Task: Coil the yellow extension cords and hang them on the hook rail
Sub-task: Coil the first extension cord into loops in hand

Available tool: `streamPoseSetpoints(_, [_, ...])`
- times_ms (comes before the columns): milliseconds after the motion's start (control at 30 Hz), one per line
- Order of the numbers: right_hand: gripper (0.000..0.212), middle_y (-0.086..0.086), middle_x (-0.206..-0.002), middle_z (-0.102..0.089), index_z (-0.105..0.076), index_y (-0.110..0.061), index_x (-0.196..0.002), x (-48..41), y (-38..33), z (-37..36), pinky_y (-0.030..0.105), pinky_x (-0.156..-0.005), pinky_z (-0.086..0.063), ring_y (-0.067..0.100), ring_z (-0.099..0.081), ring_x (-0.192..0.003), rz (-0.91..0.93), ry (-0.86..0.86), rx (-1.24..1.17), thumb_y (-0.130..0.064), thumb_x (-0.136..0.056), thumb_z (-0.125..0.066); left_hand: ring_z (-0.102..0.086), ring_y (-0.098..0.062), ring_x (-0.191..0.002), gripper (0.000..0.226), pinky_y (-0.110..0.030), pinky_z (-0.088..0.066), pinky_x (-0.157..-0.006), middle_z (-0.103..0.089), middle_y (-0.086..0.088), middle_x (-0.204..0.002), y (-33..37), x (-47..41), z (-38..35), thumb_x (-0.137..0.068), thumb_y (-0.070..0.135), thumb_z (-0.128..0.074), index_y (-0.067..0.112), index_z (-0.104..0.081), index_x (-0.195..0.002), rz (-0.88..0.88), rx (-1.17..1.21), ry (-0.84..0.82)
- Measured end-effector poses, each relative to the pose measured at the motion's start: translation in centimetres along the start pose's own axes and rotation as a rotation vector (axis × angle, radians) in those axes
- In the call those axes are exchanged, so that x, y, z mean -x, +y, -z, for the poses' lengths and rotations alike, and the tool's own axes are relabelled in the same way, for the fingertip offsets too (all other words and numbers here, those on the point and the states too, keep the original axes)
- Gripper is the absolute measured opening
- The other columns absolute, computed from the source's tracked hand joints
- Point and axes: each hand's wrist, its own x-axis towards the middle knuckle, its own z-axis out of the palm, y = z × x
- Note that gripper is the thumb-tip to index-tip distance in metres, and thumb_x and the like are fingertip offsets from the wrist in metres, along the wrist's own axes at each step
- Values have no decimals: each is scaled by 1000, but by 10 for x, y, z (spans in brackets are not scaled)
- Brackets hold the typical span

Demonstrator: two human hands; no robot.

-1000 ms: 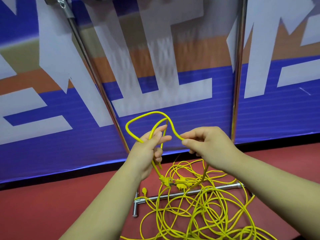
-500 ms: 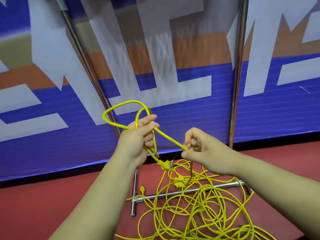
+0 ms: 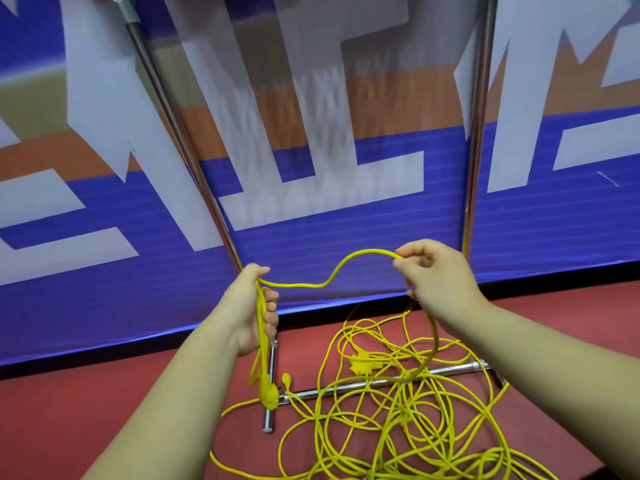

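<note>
One yellow cord (image 3: 325, 283) spans from the left hand (image 3: 247, 313), clamped round gathered loops, to the right hand (image 3: 437, 279) pinching it, probably to measure the next loop.

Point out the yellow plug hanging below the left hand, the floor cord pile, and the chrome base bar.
Yellow moulded plug (image 3: 268, 393): head view, middle of its body.
Tangled yellow cord pile (image 3: 403, 410): head view, strands at heap's middle.
Chrome metal base bar (image 3: 455, 370): head view, bare right stretch.
</note>
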Motion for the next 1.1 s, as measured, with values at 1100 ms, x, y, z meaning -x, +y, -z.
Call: streamPoseSetpoints(1100, [4, -1, -80, -73, -74, -26, -88, 40, -47, -3, 24, -66, -48, 4, -59, -67, 184, -1060, 517, -22, -89, -73, -47, -14, -58, 22, -27, -46, -55, -45, 0, -65, -7, 42, -32, -107, 22, -45, 10, -60, -117, -569, -32, -283])
